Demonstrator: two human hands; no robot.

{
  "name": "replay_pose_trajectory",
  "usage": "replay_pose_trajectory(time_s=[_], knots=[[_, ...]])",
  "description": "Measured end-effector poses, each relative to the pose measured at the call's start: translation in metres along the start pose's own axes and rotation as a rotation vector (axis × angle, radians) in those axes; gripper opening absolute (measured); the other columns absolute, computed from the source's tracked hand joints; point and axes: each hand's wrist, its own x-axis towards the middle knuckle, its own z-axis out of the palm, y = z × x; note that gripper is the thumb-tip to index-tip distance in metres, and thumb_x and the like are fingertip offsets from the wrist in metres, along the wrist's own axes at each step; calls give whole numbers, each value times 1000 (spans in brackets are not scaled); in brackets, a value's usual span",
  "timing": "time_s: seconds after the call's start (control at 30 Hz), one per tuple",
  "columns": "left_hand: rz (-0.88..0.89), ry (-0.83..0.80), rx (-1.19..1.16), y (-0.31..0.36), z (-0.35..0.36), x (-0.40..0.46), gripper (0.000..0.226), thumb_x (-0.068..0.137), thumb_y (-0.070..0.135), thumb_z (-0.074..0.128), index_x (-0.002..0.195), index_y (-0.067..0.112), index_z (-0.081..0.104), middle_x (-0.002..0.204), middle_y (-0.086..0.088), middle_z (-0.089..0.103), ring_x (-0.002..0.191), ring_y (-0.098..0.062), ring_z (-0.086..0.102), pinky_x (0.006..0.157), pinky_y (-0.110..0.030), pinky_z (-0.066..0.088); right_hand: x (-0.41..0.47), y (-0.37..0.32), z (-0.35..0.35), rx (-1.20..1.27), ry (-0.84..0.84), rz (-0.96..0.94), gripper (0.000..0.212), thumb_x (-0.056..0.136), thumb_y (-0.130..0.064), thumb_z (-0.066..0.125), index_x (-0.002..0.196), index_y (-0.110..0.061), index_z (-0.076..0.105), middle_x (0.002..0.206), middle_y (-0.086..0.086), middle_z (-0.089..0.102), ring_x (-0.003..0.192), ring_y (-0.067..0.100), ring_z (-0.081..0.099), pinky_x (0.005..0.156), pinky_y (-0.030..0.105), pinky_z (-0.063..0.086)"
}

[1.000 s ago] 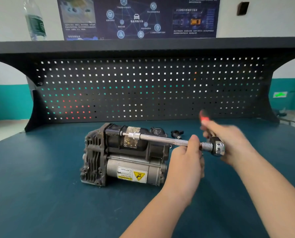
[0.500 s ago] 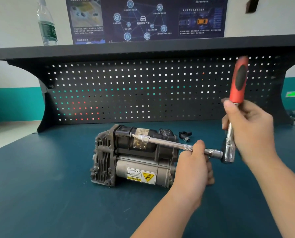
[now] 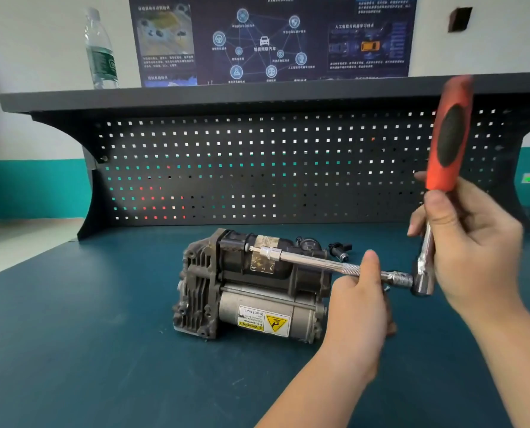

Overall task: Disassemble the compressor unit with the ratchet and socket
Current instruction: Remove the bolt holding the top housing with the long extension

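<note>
The compressor (image 3: 251,288) sat on the bench (image 3: 72,350), in front of the pegboard (image 3: 257,168). The socket (image 3: 268,252) met the compressor's upper front. The left hand (image 3: 359,310), right of the compressor, curled round the extension bar (image 3: 325,265). Farther right, the right hand (image 3: 467,248) gripped the ratchet (image 3: 442,180), its red handle upright. A bottle (image 3: 100,50) stood above on the shelf (image 3: 257,91).

Black pegboard (image 3: 257,168) behind teal bench (image 3: 72,350)
</note>
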Motion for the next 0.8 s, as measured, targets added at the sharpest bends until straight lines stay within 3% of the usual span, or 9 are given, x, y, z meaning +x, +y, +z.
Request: replay_pose_trajectory(time_s=[0.1,0.23,0.3,0.4,0.57,0.6,0.63,0.67,0.8], knots=[[20,-7,-30,0,1,-2,42,96,41,43,62,21,28,37,13,26,31,-5,23,36,-17,25,7,0,-2,122,33,203,25,86,-53,58,88,-32,70,55,-6,59,42,6,42,42,14,35],[71,-42,-111,4,5,3,46,97,37,43,55,24,29,40,12,22,33,-7,18,35,-15,22,6,19,-3,380,75,1049,24,91,-36,58,77,-17,62,57,-6,54,38,4,44,37,13,37],[59,0,-87,3,6,6,43,97,38,42,59,22,33,39,12,25,32,-6,21,35,-17,23,0,29,0,474,53,1217,22,94,-32,55,80,-15,59,54,-8,53,35,2,44,35,12,36],[-2,107,26,-4,5,5,42,96,44,41,63,19,37,38,12,29,31,-6,27,38,-20,25,-1,35,2,359,137,1009,28,95,-34,54,90,-9,64,51,-6,54,37,7,39,37,17,35],[-100,208,170,0,12,10,55,94,53,33,101,3,57,72,-14,56,59,-17,40,63,-29,35,1,11,2,-3,86,206,17,96,-34,51,95,-31,68,56,-6,60,47,9,40,47,16,36],[-100,221,198,2,13,11,55,95,52,34,101,2,56,69,3,34,61,-19,41,64,-29,36,0,7,0,-4,52,123,16,94,-36,52,95,-34,68,58,-6,61,45,5,40,45,14,36],[-82,215,206,2,12,11,51,95,51,35,92,4,56,100,-15,57,58,-19,40,62,-29,35,0,4,-2,9,19,89,15,93,-37,53,95,-35,68,59,-6,62,42,3,40,43,13,35],[-61,196,183,2,10,10,45,95,49,36,81,10,51,60,-7,49,51,-16,39,56,-29,33,2,2,-3,24,-6,103,15,93,-38,54,93,-35,69,58,-5,62,40,3,40,41,13,34],[-16,66,48,-1,4,5,39,97,44,38,68,18,35,37,10,29,28,-5,26,40,-21,25,11,12,-5,140,73,608,23,94,-35,56,82,-21,69,52,-4,57,39,12,35,40,18,27]])
